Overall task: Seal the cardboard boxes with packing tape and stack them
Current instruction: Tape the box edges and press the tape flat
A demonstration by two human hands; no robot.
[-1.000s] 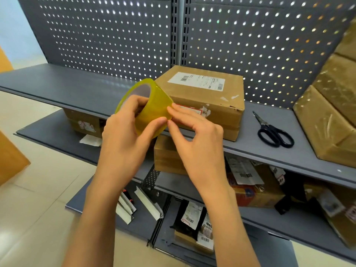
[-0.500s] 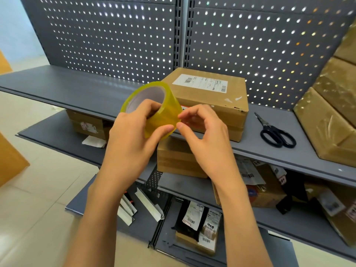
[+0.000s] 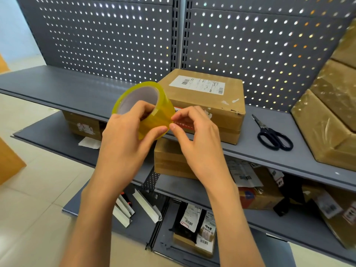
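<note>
Right hand [image 3: 200, 139] fingers have curled from flat into a pinch at the yellow packing tape roll's [image 3: 154, 110] edge; left hand [image 3: 127, 143] grips the roll, fingers through core.

Single head-worn wide-angle cam, aimed fwd and down at a grey metal shelf unit with perforated back panel [image 3: 250, 45]. Close range: both forearms enter from bottom edge, top shelf approx. at arm's reach. No second view, so no overlap.
</note>
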